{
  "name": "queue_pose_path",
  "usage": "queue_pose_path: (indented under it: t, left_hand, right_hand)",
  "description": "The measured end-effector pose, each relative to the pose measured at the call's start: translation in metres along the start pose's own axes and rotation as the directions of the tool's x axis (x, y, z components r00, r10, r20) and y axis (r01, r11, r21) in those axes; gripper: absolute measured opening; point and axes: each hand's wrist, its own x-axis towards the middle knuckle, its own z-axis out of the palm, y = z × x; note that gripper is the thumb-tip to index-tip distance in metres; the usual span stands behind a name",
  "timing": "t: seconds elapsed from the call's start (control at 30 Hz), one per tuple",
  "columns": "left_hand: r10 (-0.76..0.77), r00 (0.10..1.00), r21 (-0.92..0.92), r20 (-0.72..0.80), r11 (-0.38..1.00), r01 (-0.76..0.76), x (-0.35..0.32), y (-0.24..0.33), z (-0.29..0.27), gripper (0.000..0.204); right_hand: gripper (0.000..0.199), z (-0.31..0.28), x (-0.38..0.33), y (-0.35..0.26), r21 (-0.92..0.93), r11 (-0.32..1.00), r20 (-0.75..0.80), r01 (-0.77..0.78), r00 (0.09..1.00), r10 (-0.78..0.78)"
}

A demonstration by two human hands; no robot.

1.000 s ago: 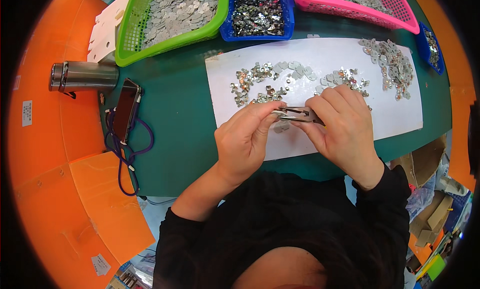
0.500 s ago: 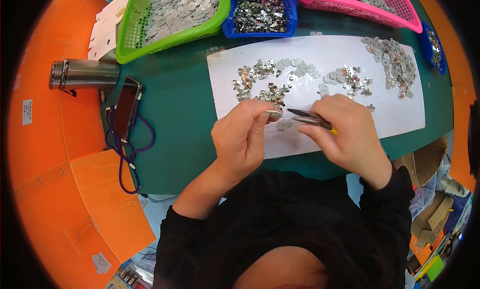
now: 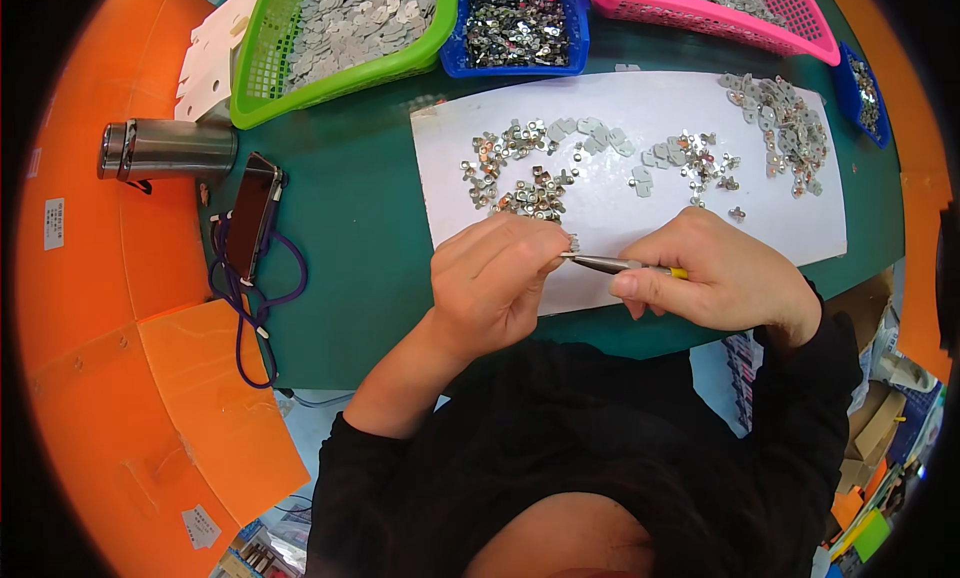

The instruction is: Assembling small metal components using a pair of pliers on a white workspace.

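My right hand (image 3: pixel 715 278) grips metal tweezers (image 3: pixel 612 264) with a yellow end, their tips pointing left. My left hand (image 3: pixel 493 278) is closed, its fingertips pinching a small metal part (image 3: pixel 572 243) right at the tweezer tips. Both hands rest on the near edge of a white paper sheet (image 3: pixel 640 108) on the green mat (image 3: pixel 350 238). Piles of small silvery metal parts (image 3: pixel 525 173) lie on the sheet just beyond my left hand, with more parts (image 3: pixel 690 163) in the middle and a heap (image 3: pixel 785 128) at the right.
A green basket (image 3: pixel 330 28), a blue tray (image 3: pixel 515 28) and a pink basket (image 3: pixel 740 8) of metal pieces line the far edge; another blue tray (image 3: pixel 865 93) sits at the right. A steel flask (image 3: pixel 165 150) and a phone (image 3: pixel 252 216) with a purple cord lie left.
Both hands have drawn slightly toward me and apart. The tweezers now point left at my left fingertips instead of lying hidden between the two hands.
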Motion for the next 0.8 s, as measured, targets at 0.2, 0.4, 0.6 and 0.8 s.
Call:
queue_pose_path:
  t: [0.2, 0.4, 0.6, 0.8]
  left_hand:
    - [0.001, 0.998, 0.007, -0.069, 1.000, 0.000, 0.000, 0.000, 0.005, 0.013]
    - [-0.105, 0.992, -0.043, -0.075, 0.994, 0.102, -0.003, 0.011, 0.005, 0.010]
    - [-0.285, 0.953, -0.078, -0.099, 0.957, 0.278, -0.010, 0.017, 0.011, 0.005]
    - [-0.283, 0.953, -0.042, -0.111, 0.959, 0.280, -0.008, 0.011, 0.014, 0.002]
  right_hand:
    - [0.035, -0.001, 0.004, -0.002, 0.024, 0.999, 0.040, -0.047, 0.998, 0.046]
    - [0.037, 0.007, 0.007, 0.002, 0.133, 0.991, 0.050, 0.007, 0.999, -0.013]
    - [0.036, 0.030, 0.006, 0.001, -0.188, 0.982, -0.194, 0.034, 0.978, -0.071]
    - [0.031, 0.052, 0.002, -0.003, -0.408, 0.894, -0.465, -0.184, 0.885, -0.030]
